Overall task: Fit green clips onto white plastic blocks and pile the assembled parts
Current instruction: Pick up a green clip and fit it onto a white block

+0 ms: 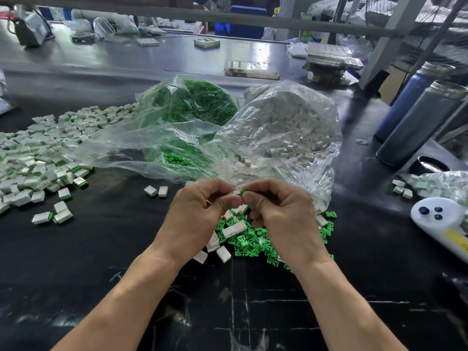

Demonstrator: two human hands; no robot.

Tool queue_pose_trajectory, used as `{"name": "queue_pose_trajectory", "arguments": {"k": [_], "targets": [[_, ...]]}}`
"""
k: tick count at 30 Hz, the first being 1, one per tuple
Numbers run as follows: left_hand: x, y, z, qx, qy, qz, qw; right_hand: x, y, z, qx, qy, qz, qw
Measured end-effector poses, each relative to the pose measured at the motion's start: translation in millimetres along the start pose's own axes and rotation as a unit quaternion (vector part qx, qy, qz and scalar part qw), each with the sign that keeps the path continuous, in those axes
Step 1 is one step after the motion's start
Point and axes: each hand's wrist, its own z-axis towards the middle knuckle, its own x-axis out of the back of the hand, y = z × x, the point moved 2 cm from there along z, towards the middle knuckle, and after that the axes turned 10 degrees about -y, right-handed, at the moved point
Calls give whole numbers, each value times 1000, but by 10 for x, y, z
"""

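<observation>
My left hand (202,214) pinches a small white block (236,192) between thumb and fingers. My right hand (278,209) pinches a green clip (243,192) that touches the block's right end. Both hands hover above a loose heap of green clips (250,243) mixed with white blocks (234,228) on the black table. A wide pile of assembled white-and-green parts (43,150) spreads over the left of the table. A clear bag of green clips (195,102) and a clear bag of white blocks (288,125) lie open behind my hands.
Two dark cylindrical flasks (420,122) lean at the right, a black lid (429,166) beside them. A white controller (443,224) lies at the right edge, near a small bag of parts (440,183). Trays and stacked plastic (329,59) sit at the back.
</observation>
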Motion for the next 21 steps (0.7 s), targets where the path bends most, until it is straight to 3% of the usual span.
{"name": "queue_pose_trajectory", "arguments": {"k": [7, 15, 21], "targets": [[-19, 78, -2, -1, 39, -65, 997, -36, 21, 8, -11, 21, 63, 998], [-192, 204, -16, -47, 10, -89, 995, -166, 26, 1, -119, 2, 153, 981], [-274, 231, -35, -38, 12, -74, 996, -192, 75, 29, -91, 36, 97, 990]]}}
